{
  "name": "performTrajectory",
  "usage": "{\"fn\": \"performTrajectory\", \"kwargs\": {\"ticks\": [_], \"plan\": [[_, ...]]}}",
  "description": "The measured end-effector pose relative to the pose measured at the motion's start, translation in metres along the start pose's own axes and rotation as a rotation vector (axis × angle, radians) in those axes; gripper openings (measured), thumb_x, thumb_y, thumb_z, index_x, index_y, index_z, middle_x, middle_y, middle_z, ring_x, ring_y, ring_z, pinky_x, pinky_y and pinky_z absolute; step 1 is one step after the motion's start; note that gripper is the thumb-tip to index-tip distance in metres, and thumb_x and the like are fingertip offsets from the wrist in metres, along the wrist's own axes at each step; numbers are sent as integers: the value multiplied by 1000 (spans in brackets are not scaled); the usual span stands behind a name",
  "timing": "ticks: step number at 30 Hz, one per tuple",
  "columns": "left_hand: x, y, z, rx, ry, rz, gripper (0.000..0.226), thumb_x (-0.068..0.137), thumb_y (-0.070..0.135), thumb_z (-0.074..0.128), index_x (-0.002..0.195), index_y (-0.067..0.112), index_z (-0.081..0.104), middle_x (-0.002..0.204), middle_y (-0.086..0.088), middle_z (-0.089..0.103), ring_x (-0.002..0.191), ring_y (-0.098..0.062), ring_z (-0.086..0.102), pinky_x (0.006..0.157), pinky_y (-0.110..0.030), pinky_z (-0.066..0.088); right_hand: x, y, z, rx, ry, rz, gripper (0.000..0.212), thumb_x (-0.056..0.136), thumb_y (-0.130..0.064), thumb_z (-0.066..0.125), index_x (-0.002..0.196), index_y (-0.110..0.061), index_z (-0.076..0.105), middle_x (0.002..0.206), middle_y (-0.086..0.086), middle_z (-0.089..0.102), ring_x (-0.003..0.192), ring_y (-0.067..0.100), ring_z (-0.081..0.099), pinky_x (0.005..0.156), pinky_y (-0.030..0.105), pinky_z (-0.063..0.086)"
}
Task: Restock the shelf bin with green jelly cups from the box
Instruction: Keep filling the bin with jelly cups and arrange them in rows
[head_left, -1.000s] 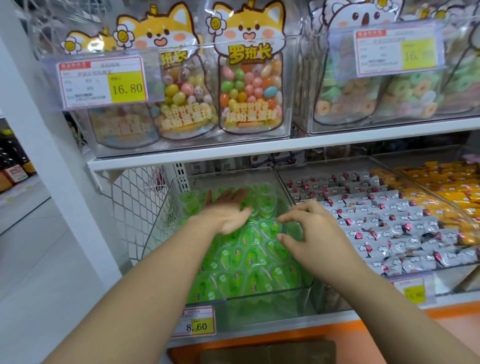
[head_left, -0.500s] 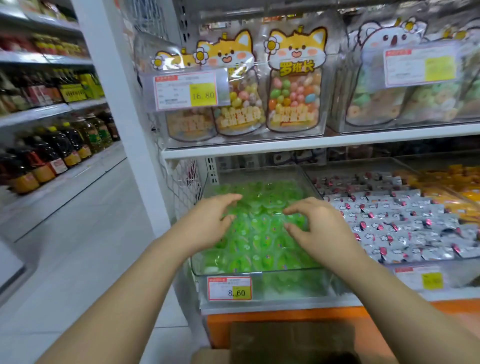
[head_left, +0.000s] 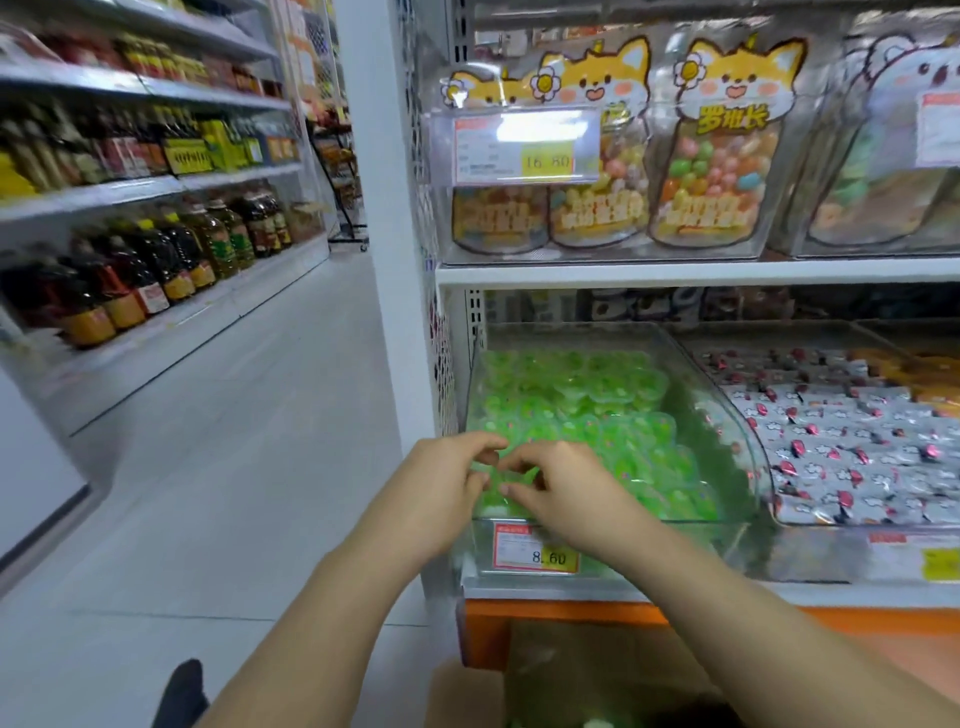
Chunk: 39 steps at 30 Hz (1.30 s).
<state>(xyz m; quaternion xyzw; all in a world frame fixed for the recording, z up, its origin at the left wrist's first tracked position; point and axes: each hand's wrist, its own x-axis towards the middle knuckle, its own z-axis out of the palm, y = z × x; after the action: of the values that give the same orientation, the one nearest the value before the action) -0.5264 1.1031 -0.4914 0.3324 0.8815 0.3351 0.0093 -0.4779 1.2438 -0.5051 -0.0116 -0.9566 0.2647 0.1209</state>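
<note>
two hands at the front of the jelly bin

both forearms stretched in from the bottom edge. left hand (head_left: 447, 483) and right hand (head_left: 569, 493) side by side, fingertips nearly meeting, over the front left corner of the clear shelf bin (head_left: 727, 421). fingers of each curled inward and blurred; cannot tell a pinch on a cup from an empty curl, for either hand. a patch of green visible between the two thumbs.

green jelly cups (head_left: 597, 405) heaped inside the bin, from back wall to front lip, filling most of it. red-bordered price tag (head_left: 535, 551) on the bin's front face, marked 8.60, partly behind the right wrist.

just to the right, a second bin (head_left: 691, 343) of grey wrapped sweets (head_left: 857, 447) with pink marks. one shelf up, bags of coloured candy (head_left: 717, 161) with cat faces, upright behind a clear front, beside a tag (head_left: 524, 150) reading 16.80.

under the shelf, an orange base panel (head_left: 519, 618). in front of it, at the bottom edge, the brown cardboard box (head_left: 467, 691), contents too dark to make out. dark shoe (head_left: 182, 691) on the pale floor at lower left. across the aisle, rows of bottles (head_left: 156, 260) on long shelves.
</note>
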Motion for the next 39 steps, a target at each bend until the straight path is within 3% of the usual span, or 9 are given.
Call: {"fn": "performTrajectory", "kwargs": {"ticks": [5, 9, 13, 19, 23, 28, 31, 35, 39], "plan": [[-3, 0, 0, -73, 13, -9, 41, 92, 5, 53, 129, 23, 55, 122, 2, 63, 100, -12, 64, 94, -28, 47, 8, 8, -7, 103, 19, 24, 10, 86, -17, 64, 89, -13, 73, 75, -8, 63, 65, 4, 53, 64, 15, 38], [-7, 7, 1, -165, 90, -24, 39, 93, 21, 55, 132, 27, 51, 119, 5, 62, 95, -11, 64, 89, -22, 47, 4, 13, -34, 208, 136, -62, 8, 85, -13, 66, 88, -12, 73, 71, -19, 60, 65, -10, 56, 64, 1, 36], [-7, 25, 8, -609, 72, -206, 35, 94, 23, 53, 129, 20, 52, 110, -1, 62, 91, -10, 66, 77, -29, 58, -8, 17, -50, 248, 255, -190, 9, 82, -8, 68, 87, -13, 74, 82, -13, 66, 87, -7, 60, 74, -1, 38], [-3, 46, 19, -1166, 71, -355, 27, 91, 16, 57, 118, 11, 57, 105, -6, 68, 88, -16, 70, 71, -22, 57, -21, 21, -54, 334, 396, -332, 9, 75, -5, 73, 81, -12, 74, 87, -6, 67, 85, -1, 63, 75, 6, 46], [4, 52, 22, -1074, 43, -303, 18, 94, 11, 52, 104, 18, 65, 105, -6, 69, 96, -15, 64, 74, -23, 53, -31, 17, -65, 488, 390, -168, 17, 75, -11, 76, 86, -22, 70, 90, -7, 64, 70, 3, 60, 63, 8, 45], [10, 59, 29, -974, -17, -219, 19, 92, 13, 56, 107, 21, 64, 103, 0, 69, 91, -10, 64, 73, -24, 50, -37, 23, -75, 711, 119, 173, 15, 76, -14, 75, 88, -17, 66, 56, -3, 64, 52, 7, 59, 56, 15, 46], [13, 60, 40, -1065, 140, -281, 24, 86, 17, 64, 110, 19, 60, 111, -4, 66, 95, -12, 66, 75, -26, 52, -36, 28, -70, 947, 218, 290, 11, 76, -7, 73, 82, -6, 64, 71, 2, 66, 57, 13, 65, 61, 21, 54], [12, 63, 54, -910, 228, -311, 19, 86, 15, 66, 103, 15, 58, 103, -4, 62, 82, -10, 67, 65, -19, 53, -31, 29, -54, 1151, 309, 407, 11, 81, -2, 68, 87, -1, 59, 78, 10, 62, 58, 14, 67, 61, 20, 56], [25, 57, 54, -1008, 301, -377, 13, 89, 2, 59, 97, 13, 56, 93, -11, 60, 70, -11, 65, 56, -15, 52, -24, 29, -57, 1171, 193, 372, 9, 86, 3, 59, 92, -4, 61, 93, 12, 65, 68, 15, 69, 66, 20, 57]]}}
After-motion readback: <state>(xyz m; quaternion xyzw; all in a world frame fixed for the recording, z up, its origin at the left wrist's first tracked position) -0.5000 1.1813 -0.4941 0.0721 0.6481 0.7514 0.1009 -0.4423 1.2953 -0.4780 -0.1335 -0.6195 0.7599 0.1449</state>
